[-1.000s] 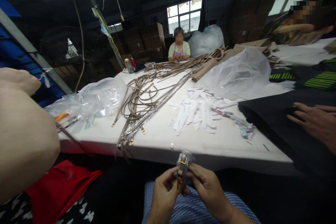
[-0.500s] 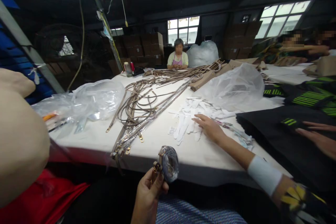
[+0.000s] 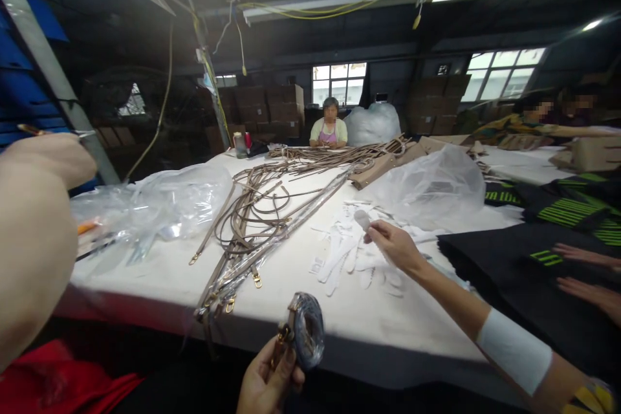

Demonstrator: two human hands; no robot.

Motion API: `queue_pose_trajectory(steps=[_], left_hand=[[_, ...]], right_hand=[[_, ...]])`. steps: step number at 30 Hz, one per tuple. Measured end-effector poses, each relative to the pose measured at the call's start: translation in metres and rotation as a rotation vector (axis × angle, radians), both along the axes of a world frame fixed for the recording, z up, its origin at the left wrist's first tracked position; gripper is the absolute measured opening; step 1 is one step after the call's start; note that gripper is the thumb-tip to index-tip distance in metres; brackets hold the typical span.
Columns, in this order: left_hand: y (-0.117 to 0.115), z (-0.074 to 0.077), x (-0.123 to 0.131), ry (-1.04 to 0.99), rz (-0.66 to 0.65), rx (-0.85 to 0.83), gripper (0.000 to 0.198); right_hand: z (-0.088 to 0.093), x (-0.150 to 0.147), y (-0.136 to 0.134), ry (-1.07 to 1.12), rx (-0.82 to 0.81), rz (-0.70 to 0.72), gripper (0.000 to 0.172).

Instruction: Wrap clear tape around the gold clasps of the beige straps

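Note:
My left hand, low in front of the table, is closed on the metal clasp end of a coiled strap wrapped in clear film. The coil sits upright beside my fingers. My right hand is over the right half of the table, pinching a thin white strip with a rounded end. Below it lies a loose heap of similar white strips. Left of the heap, a tangle of brown straps with gold clasps spreads over the white tabletop.
Clear plastic bags lie at the left, another bag behind my right hand. Black cloth with green print covers the right, with another person's hands on it. A co-worker's arm fills the left edge. One person sits opposite.
My right hand has picked a white strip off the heap and raised it slightly. My left hand keeps the coiled strap. The view has tilted up.

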State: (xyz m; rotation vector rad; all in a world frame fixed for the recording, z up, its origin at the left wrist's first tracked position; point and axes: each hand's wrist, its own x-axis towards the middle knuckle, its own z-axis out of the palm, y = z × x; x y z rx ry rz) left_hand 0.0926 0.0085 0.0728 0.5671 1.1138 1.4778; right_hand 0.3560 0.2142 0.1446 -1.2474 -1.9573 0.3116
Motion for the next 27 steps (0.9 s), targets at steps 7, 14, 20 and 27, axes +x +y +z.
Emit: queue_pose_trajectory(steps=[7,14,20,27], left_hand=[[0.021,0.027,0.010,-0.105,-0.078,0.006,0.040],[0.025,0.032,0.031,0.082,-0.261,0.111,0.034],[0.011,0.038,0.046,0.156,-0.283,0.135,0.035],[0.018,0.039,0.043,0.178,-0.257,0.071,0.036]], right_hand=[[0.009,-0.012,-0.102,0.388,-0.605,0.326,0.034],[0.003,-0.042,-0.166,0.432,-0.880,0.713,0.034],[-0.002,-0.051,-0.176,0.739,-0.809,0.633,0.033],[-0.044,-0.023,-0.176,0.836,-0.669,0.075,0.040]])
